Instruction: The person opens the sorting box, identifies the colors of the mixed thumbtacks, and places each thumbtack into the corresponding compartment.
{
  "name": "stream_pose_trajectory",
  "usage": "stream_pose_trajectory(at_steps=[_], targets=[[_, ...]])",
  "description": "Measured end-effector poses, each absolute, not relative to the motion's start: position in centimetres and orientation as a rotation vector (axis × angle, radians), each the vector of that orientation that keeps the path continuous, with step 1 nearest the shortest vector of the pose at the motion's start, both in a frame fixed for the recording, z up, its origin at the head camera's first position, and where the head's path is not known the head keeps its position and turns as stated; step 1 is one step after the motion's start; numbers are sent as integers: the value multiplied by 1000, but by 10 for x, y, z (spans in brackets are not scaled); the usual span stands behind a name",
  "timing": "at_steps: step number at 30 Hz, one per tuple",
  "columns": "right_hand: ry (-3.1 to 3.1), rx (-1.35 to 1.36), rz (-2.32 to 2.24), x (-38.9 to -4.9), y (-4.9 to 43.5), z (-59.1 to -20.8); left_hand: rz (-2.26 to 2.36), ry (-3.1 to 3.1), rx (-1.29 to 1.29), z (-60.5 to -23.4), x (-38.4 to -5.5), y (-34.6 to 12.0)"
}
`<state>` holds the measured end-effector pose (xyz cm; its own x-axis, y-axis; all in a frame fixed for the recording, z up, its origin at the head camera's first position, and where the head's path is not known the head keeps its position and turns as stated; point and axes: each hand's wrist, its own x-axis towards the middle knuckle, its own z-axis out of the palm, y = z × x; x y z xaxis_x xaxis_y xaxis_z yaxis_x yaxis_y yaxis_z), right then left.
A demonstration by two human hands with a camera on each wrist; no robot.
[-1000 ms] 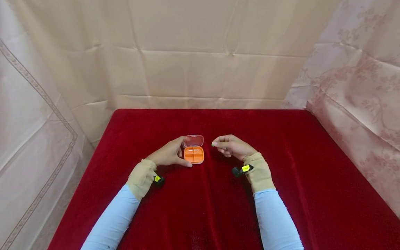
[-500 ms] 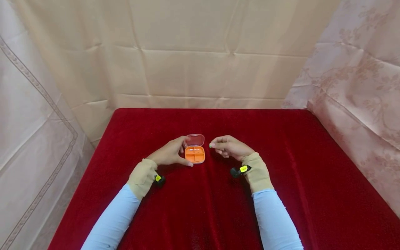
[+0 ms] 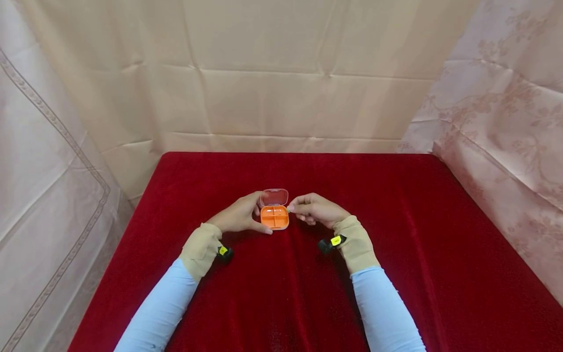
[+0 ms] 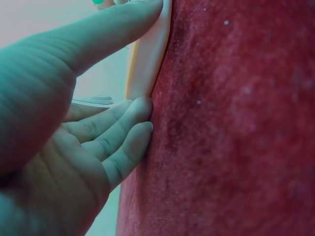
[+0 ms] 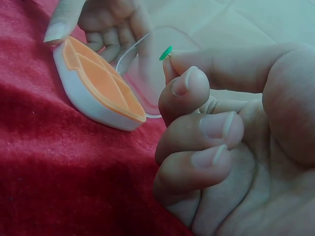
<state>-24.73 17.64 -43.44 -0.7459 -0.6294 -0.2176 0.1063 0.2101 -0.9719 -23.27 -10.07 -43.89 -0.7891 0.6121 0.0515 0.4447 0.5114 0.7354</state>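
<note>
An orange and white pill box (image 3: 269, 223) with several compartments sits on the red cloth, its clear lid (image 3: 275, 197) raised at the far side. My left hand (image 3: 239, 215) holds the box from the left, thumb at its near corner and fingers along its side, as the left wrist view also shows. To the right of the box, my right hand (image 3: 320, 210) pinches a green thumbtack (image 5: 166, 53) between thumb and index finger. The tack's flat head faces the box, and its metal pin goes in between the fingertips. My other right fingers are curled toward the palm.
A red velvety cloth (image 3: 352, 181) covers the table. Beige curtain (image 3: 286, 98) hangs behind it, with patterned drapes (image 3: 506, 98) on the right and a pale drape (image 3: 53, 146) on the left. Each wrist carries a small black camera (image 3: 225, 254).
My right hand has moved left with the thumbtack, from a little way off to right beside the box's right edge. My left hand and the box have barely shifted.
</note>
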Motion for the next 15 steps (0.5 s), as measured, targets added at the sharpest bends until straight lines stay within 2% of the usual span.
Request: stream_pose_trajectory(at_steps=[15], targets=[[1898,-498,-1574,-244,170,-432,1129,2543,909,-439,-233,-100]])
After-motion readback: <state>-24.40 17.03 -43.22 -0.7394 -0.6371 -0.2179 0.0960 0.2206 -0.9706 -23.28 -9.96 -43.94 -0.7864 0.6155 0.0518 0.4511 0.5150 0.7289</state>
